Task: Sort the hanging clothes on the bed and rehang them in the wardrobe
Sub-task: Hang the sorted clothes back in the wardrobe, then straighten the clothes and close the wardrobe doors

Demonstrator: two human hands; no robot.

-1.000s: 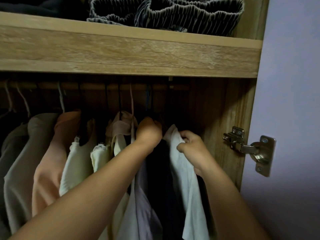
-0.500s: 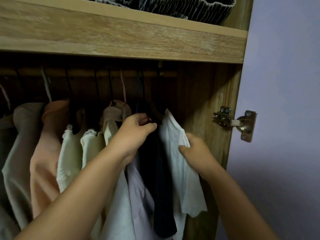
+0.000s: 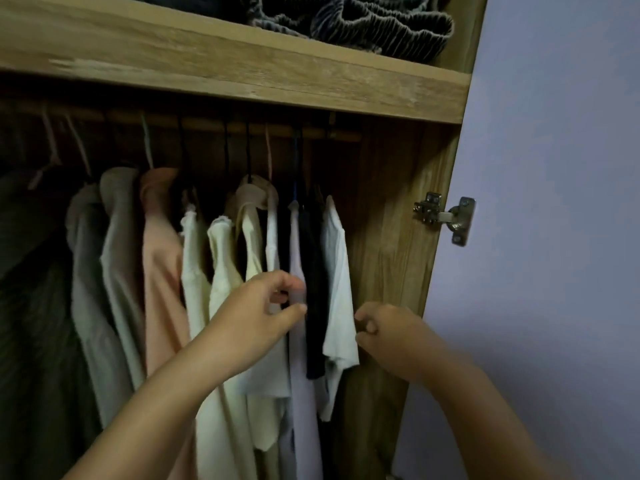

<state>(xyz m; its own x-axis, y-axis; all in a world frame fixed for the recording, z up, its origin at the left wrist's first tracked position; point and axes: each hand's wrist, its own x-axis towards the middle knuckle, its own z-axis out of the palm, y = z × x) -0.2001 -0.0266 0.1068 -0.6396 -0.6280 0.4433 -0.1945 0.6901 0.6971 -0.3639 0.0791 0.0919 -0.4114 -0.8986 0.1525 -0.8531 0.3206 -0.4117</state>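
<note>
Head view has you looking into the wardrobe [image 3: 391, 237] with both hands low in front of the clothes, so my guess is you're spacing things out on the rail [image 3: 207, 124] rather than hanging something new. Your left hand [image 3: 263, 313] has thumb and fingers loosely curled around the edge of the pale lilac top [image 3: 298, 271]; it looks like a light pinch, but it's blurry, so I can't tell if it's actually gripping. Your right hand [image 3: 384, 329] sits just beside the hem of the white tee [image 3: 337, 289], fingers curled in, holding nothing. The black top [image 3: 313, 271] hangs squeezed between those two, the last things before the side wall, which is probably why you're working that end. Everything here is on hangers already; the bed isn't in view, so no idea what's left over there.
</note>
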